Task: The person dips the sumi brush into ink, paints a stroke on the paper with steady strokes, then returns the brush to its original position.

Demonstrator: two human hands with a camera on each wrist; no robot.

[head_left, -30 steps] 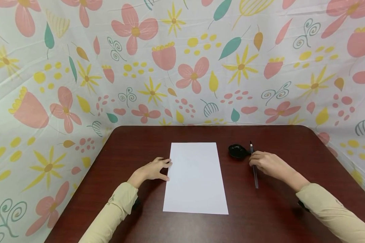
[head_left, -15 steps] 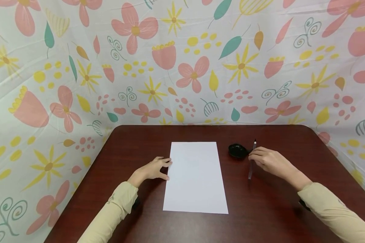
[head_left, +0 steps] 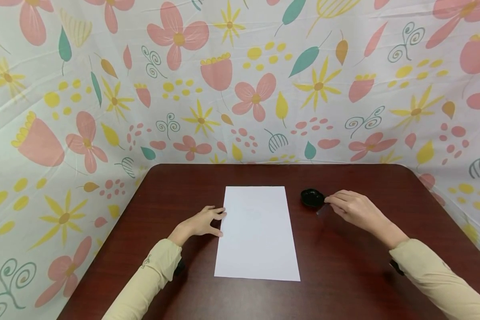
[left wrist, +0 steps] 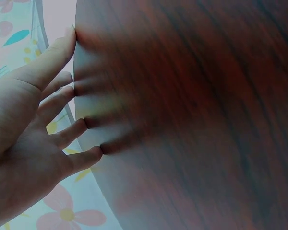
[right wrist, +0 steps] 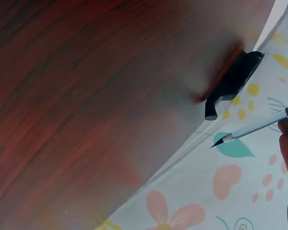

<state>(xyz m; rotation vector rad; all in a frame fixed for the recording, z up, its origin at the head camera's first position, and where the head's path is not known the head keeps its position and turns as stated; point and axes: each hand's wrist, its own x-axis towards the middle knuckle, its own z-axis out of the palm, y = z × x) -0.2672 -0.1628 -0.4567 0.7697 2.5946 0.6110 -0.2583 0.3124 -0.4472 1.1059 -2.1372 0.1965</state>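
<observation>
A white sheet of paper [head_left: 256,231] lies flat on the table. My left hand [head_left: 203,222] rests with spread fingers at its left edge; in the left wrist view the fingertips [left wrist: 93,152] touch down on the surface. Between thumb and fingers, my right hand [head_left: 356,211] pinches a writing brush [right wrist: 259,125] with a dark pointed tip and a pale handle. Only a short grey piece of the brush [head_left: 323,209] shows in the head view; the hand hides the rest. Just left of that hand sits a glossy black dish with a short handle [head_left: 312,198]. The brush tip appears apart from it.
The dark red-brown wooden table [head_left: 344,275] has rounded far corners. A flower-printed cloth [head_left: 240,89] hangs behind it and along its sides. Both forearms come in from the near edge in beige sleeves [head_left: 436,271].
The brush has turned in my right hand from near upright, its dark tip at the far end, to a slant with its lower end swung left toward the dish. My left hand and the paper stay put.
</observation>
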